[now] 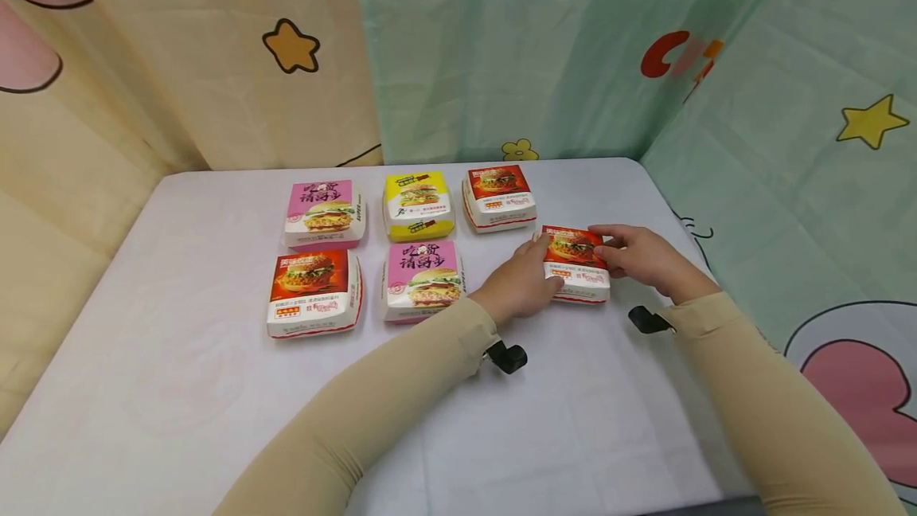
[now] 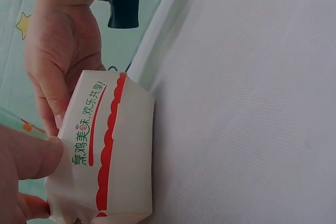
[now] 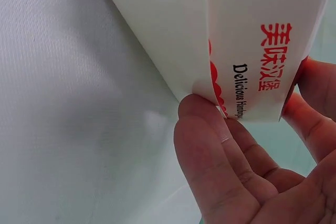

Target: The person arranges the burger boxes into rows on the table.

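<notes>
A red-and-white burger box with a burger picture on its lid is on the right side of the table, between both hands. My left hand holds its left side, the thumb by the near corner and the fingers toward the far corner. On the opposite side my right hand grips the box with curled fingers; the right wrist view shows the fingers against its white side wall. Just behind stands another red burger box. Left of the left hand lies a pink burger box, partly covered by the sleeve.
A yellow burger box stands in the back row beside a pink burger box. In front of that pink one is a red burger box. The white-covered table meets patterned curtains at the back and sides.
</notes>
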### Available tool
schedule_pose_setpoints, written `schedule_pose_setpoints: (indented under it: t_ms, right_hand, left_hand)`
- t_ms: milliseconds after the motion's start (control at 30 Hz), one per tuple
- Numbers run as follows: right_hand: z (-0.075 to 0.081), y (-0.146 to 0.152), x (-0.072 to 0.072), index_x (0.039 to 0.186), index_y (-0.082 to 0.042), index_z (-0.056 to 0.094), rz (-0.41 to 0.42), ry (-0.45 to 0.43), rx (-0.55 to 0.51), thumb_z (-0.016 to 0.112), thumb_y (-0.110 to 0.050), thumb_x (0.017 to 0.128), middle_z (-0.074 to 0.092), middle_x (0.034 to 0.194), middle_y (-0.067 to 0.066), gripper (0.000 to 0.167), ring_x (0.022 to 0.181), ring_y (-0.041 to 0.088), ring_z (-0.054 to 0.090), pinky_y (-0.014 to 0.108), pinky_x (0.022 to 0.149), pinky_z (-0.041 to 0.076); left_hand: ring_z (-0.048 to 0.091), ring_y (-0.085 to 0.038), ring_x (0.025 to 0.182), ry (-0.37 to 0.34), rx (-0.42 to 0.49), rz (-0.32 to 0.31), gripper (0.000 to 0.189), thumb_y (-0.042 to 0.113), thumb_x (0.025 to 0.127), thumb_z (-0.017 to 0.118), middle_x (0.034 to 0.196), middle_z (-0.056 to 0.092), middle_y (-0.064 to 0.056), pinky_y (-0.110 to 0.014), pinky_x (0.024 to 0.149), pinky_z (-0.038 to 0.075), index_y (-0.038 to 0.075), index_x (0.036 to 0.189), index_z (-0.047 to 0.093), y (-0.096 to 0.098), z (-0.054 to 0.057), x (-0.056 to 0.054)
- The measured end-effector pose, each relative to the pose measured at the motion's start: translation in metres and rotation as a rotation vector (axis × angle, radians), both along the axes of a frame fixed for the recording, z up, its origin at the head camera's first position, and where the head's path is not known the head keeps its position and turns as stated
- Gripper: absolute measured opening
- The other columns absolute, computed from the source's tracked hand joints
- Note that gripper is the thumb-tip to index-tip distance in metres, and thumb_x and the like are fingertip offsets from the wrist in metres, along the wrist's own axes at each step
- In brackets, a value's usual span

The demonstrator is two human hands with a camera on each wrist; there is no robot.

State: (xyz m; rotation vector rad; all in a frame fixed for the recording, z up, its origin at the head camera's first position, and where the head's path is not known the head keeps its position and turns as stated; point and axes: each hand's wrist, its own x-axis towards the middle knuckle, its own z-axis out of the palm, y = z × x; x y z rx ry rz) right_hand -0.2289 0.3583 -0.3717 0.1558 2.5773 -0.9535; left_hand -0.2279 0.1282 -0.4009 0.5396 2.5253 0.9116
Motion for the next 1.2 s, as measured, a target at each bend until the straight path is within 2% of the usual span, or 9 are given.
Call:
schedule_pose_setpoints:
  t_ms: [267, 500, 733, 1033, 1200]
  right_hand:
    - [-0.003, -0.006, 0.002, 0.166, -0.011, 0.031, -0.015, 0.042, 0.033, 0.056, -0.029, 0.110, 0.050, 0.151, 0.031, 0.064, 0.123, 0.041, 0.066, 0.048, 0.100, 0.060]
    - [-0.004, -0.007, 0.003, 0.164, -0.009, 0.035, -0.012, 0.069, 0.053, 0.057, -0.029, 0.109, 0.050, 0.151, 0.030, 0.062, 0.120, 0.041, 0.067, 0.050, 0.101, 0.059]
    - [-0.005, -0.007, 0.003, 0.167, -0.011, 0.027, 0.049, 0.103, 0.034, 0.061, -0.032, 0.107, 0.048, 0.152, 0.030, 0.072, 0.134, 0.046, 0.055, 0.056, 0.107, 0.054]
    - [-0.007, -0.011, 0.003, 0.160, -0.008, 0.036, 0.029, 0.114, -0.008, 0.061, -0.030, 0.107, 0.048, 0.153, 0.030, 0.062, 0.134, 0.045, 0.056, 0.056, 0.107, 0.054]
    - [-0.007, -0.013, 0.001, 0.161, -0.010, 0.037, 0.068, 0.124, 0.029, 0.059, -0.031, 0.108, 0.048, 0.154, 0.029, 0.060, 0.132, 0.046, 0.056, 0.055, 0.107, 0.055]
  left_hand:
    - [0.035, -0.024, 0.158, -0.007, -0.002, 0.007, 0.085, 0.043, 0.104, 0.064, 0.176, 0.024, -0.005, -0.047, 0.126, 0.036, 0.022, 0.171, 0.017, -0.001, -0.001, 0.001]
    - [0.036, -0.023, 0.157, -0.001, 0.010, 0.016, 0.085, 0.043, 0.103, 0.065, 0.176, 0.024, -0.004, -0.045, 0.126, 0.037, 0.022, 0.171, 0.018, -0.002, -0.002, 0.003]
    - [0.034, -0.023, 0.158, 0.014, 0.012, 0.034, 0.085, 0.044, 0.102, 0.066, 0.176, 0.024, -0.004, -0.046, 0.126, 0.037, 0.021, 0.170, 0.021, -0.004, -0.005, 0.003]
    - [0.040, -0.025, 0.154, 0.031, 0.022, 0.057, 0.084, 0.044, 0.102, 0.067, 0.174, 0.026, -0.006, -0.046, 0.124, 0.039, 0.018, 0.169, 0.023, -0.008, -0.004, 0.007]
    - [0.043, -0.024, 0.151, 0.037, 0.016, 0.069, 0.084, 0.044, 0.102, 0.067, 0.174, 0.025, -0.006, -0.045, 0.124, 0.040, 0.016, 0.168, 0.023, -0.009, -0.002, 0.007]
